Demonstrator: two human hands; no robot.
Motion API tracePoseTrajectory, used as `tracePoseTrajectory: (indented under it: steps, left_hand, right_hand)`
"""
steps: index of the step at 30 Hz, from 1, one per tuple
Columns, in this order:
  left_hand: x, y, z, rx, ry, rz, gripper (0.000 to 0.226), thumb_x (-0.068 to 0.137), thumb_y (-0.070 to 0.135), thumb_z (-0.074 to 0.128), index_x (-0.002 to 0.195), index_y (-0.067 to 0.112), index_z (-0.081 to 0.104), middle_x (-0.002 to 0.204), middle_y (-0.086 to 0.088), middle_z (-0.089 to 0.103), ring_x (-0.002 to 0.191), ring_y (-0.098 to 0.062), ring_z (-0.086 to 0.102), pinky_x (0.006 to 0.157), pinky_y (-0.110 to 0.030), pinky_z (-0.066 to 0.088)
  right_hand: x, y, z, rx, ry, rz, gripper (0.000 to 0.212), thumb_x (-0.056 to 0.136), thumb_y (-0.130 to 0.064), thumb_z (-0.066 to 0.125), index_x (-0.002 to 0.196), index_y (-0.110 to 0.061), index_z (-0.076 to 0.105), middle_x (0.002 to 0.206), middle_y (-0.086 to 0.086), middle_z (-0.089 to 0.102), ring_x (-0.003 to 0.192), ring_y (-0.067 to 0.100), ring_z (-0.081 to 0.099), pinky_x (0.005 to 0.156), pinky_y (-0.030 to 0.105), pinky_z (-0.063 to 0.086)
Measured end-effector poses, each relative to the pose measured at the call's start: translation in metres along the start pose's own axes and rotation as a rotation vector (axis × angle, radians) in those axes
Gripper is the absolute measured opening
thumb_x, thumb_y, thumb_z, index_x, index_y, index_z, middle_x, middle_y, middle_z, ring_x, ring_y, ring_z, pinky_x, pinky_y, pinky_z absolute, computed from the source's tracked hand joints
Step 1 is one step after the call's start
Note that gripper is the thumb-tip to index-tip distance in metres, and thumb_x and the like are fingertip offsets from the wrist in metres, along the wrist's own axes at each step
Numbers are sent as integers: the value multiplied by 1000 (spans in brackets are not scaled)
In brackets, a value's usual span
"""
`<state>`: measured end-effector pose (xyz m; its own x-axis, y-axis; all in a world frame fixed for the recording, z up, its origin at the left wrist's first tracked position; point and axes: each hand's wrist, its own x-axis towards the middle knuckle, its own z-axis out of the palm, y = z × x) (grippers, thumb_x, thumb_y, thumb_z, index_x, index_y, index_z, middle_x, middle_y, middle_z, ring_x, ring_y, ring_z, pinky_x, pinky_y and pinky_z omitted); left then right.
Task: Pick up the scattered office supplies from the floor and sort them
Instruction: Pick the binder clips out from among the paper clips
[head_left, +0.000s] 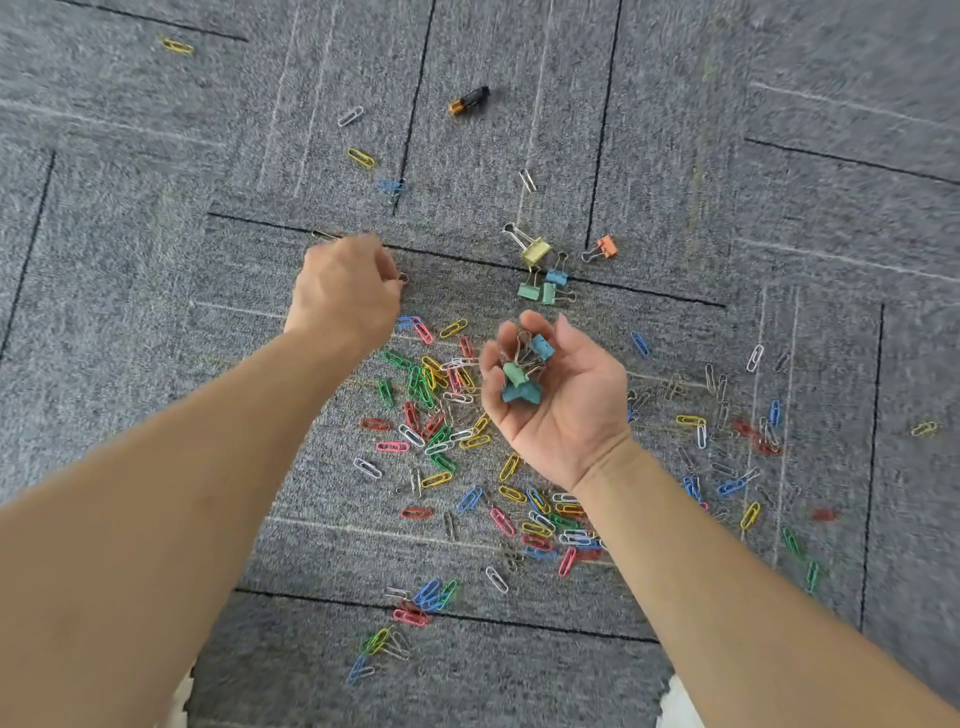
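1. L hand (345, 291), centre-left: fingers curled, pinching small wire loop (402, 278).
2. R hand (558, 405): palm up, cupping held binder clips (524, 369).
3. loose binder clips (543, 275) on floor (156, 260): just above R hand, right of L hand; R nearer.

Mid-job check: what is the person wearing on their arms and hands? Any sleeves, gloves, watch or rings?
Nothing worn shows. The left hand and right hand have no gloves, and no ring shows on the fingers in view. The left forearm and right forearm are uncovered up to the frame edge: no sleeve, watch, band or marking in view.
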<state>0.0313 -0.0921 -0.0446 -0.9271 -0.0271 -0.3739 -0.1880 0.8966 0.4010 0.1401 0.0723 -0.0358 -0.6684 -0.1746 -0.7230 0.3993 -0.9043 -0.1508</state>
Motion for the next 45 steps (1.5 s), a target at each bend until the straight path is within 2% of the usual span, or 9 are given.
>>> tracePoseTrajectory:
  steps: [11, 15, 17, 21, 25, 30, 37, 41, 45]
  left_hand:
    - [-5, 40, -9, -277, -237, 47, 36, 86, 8, 69, 119, 20, 59, 106, 4, 63, 81, -15, 64, 61, -28, 56]
    - [-8, 77, -7, -698, -610, -256, 14, 96, -2, 52, 103, 5, 61, 93, -10, 62, 74, -17, 62, 60, -24, 59]
    - [-6, 87, 2, -802, -624, -346, 16, 97, -3, 47, 94, 4, 61, 81, -10, 59, 64, -14, 54, 55, -24, 52]
    - [11, 95, 22, -522, -315, -19, 23, 93, 25, 63, 114, 15, 62, 95, -1, 62, 69, -7, 54, 62, -23, 47]
    - [17, 102, 31, 79, -368, 375, 67, 80, 39, 78, 139, 30, 48, 126, -1, 51, 101, -17, 58, 84, -28, 49]
    - [21, 95, 32, 167, -373, 416, 44, 77, 40, 78, 114, 28, 57, 129, -4, 50, 106, -23, 54, 94, -37, 44]
    - [8, 64, 43, 343, -235, 568, 31, 99, 38, 53, 115, 12, 51, 99, -7, 56, 73, -20, 59, 68, -36, 58]
    - [4, 57, 48, 397, -237, 604, 17, 106, 21, 37, 108, 9, 48, 75, -2, 49, 57, -13, 52, 50, -25, 43]
    - [5, 50, 52, 280, -184, 495, 9, 99, 25, 46, 96, 17, 43, 82, -2, 55, 64, -14, 54, 54, -28, 48]
  right_hand:
    - [-5, -28, -18, -2, 138, -87, 32, 97, -36, 47, 84, -13, 65, 83, 7, 65, 72, 21, 59, 57, 26, 50]
    - [-7, -32, -21, 40, 197, -123, 31, 97, -35, 49, 85, -12, 65, 83, 8, 65, 72, 22, 60, 58, 27, 51]
    - [-9, -35, -22, 69, 211, -147, 30, 97, -35, 49, 85, -12, 65, 81, 8, 65, 70, 22, 60, 57, 27, 50]
    - [-13, -40, -28, 93, 226, -170, 30, 98, -33, 48, 86, -11, 65, 83, 8, 65, 71, 22, 60, 58, 27, 48]
    - [-16, -43, -31, 97, 254, -180, 32, 98, -33, 48, 84, -10, 66, 84, 10, 65, 73, 23, 58, 59, 28, 47]
    - [-14, -47, -32, 90, 276, -171, 31, 98, -33, 48, 86, -10, 65, 85, 11, 65, 74, 23, 58, 60, 29, 47]
    - [-5, -44, -25, 69, 261, -173, 34, 98, -34, 47, 83, -11, 66, 81, 10, 64, 70, 22, 58, 58, 28, 46]
    - [-2, -40, -21, 70, 241, -164, 35, 98, -34, 47, 83, -10, 67, 81, 10, 65, 70, 22, 59, 59, 28, 47]
    - [-1, -38, -19, 66, 236, -158, 35, 98, -34, 48, 81, -9, 67, 80, 11, 65, 69, 22, 58, 58, 28, 47]
